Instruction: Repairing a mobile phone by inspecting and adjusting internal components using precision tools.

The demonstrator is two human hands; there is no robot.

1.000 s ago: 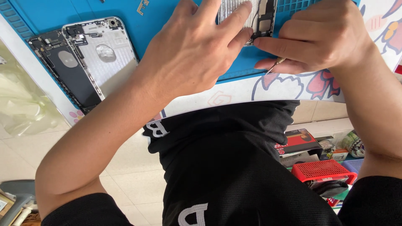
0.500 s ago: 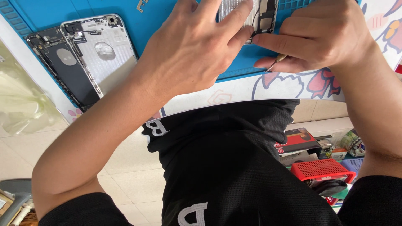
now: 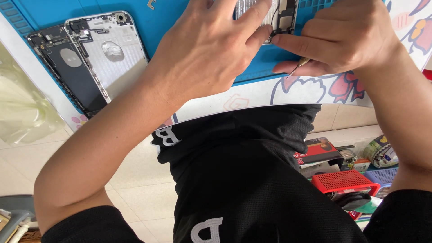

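blue mat [image 3: 162,27], left hand [image 3: 211,49] grip steadying opened phone [image 3: 270,18], right hand [image 3: 346,38] pinching thin tool [image 3: 299,67]

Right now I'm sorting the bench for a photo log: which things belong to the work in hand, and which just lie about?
In hand:
left hand
right hand
opened phone
thin tool
blue mat

Lying about:
silver phone shell
dark phone frame
red basket

Work mat [image 3: 171,27] — solid blue. Phone housing [image 3: 110,49] — silver; its neighbour [image 3: 67,72] black. Basket [image 3: 344,181] red. Table edge [image 3: 315,87] white, red-and-blue cartoon print.
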